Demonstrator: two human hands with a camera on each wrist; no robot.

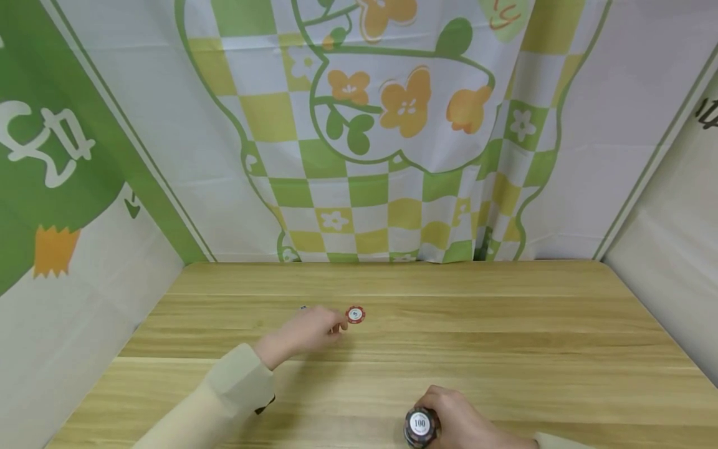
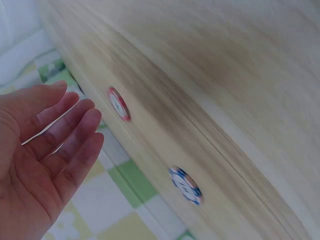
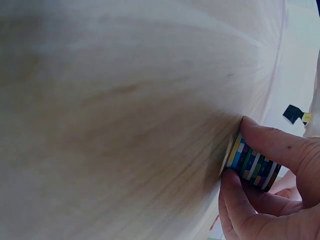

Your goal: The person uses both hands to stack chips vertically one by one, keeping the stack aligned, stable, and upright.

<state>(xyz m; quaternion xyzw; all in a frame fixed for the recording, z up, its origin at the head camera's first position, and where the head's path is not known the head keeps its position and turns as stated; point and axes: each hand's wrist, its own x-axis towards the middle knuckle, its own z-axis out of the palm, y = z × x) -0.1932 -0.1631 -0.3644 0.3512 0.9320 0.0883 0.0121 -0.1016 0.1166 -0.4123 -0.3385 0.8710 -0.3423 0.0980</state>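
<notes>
My left hand (image 1: 314, 327) hovers over the far part of the wooden table, fingers loosely bent and holding nothing. Just right of its fingertips lies a red-edged poker chip (image 1: 356, 314) marked 5. A blue-and-white poker chip (image 2: 185, 186), mostly hidden behind the hand in the head view, lies flat to the left of the red one. Near the front, my right hand (image 1: 457, 418) grips an upright stack of poker chips (image 3: 255, 162) between thumb and fingers. Its black top chip (image 1: 419, 424) reads 100; the layers below show several colours.
The wooden table (image 1: 505, 349) has light grain and a rounded far edge. A green, yellow and white patterned cloth (image 1: 392, 187) hangs behind it, with printed cloth panels at both sides. A small dark strap end (image 1: 265, 405) hangs by the left sleeve.
</notes>
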